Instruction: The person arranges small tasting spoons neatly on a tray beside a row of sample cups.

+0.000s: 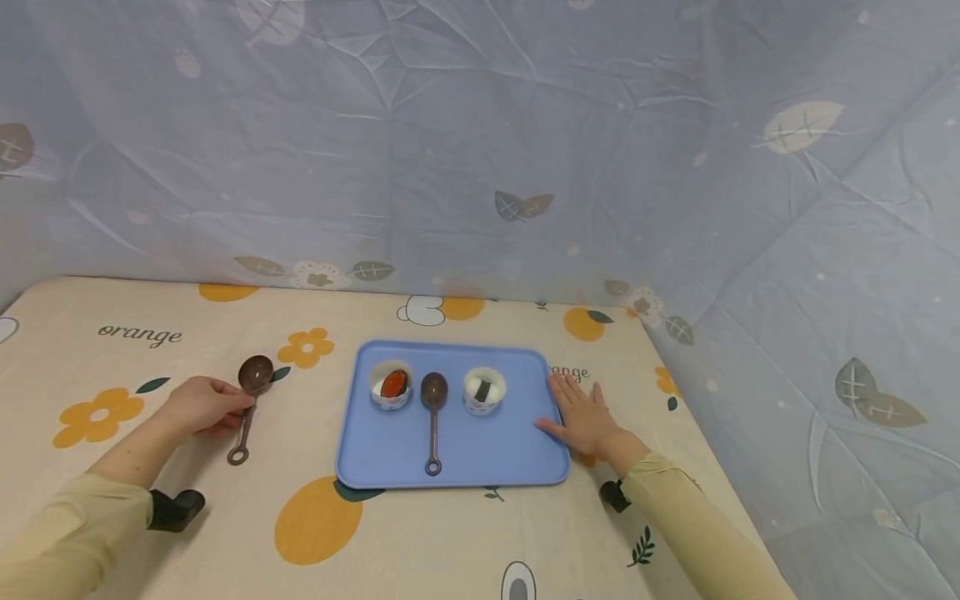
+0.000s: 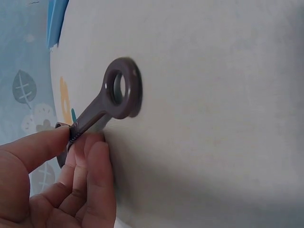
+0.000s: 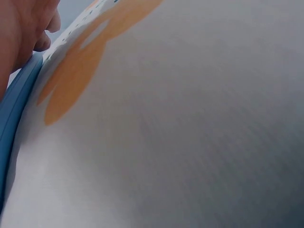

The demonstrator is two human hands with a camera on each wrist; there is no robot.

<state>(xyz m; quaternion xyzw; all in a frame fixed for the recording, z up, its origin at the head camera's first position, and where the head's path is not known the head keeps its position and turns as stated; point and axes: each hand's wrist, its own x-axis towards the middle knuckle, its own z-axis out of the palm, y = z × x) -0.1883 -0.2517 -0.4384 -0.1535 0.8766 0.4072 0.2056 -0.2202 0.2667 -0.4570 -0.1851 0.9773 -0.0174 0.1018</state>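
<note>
Between thumb and fingers, my left hand point(image 1: 206, 405) pinches the handle of a brown spoon point(image 1: 256, 375) left of the tray. In the left wrist view the ring end of that spoon point(image 2: 124, 90) points away from the fingers. My right hand point(image 1: 585, 419) lies flat with straight fingers on the right rim of a blue tray point(image 1: 495, 454). On the tray, a second brown spoon point(image 1: 433, 425) lies between two small white cups. The left cup point(image 1: 390, 402) holds a red-topped piece; the right cup point(image 1: 482, 407) holds a white piece with a dark band.
A cream cloth point(image 1: 420, 542) printed with oranges and flowers covers the table. Behind it hangs a grey-blue curtain point(image 1: 450, 167), which continues along the right side point(image 1: 862, 292). Dark straps point(image 1: 176, 510) sit at the wrists.
</note>
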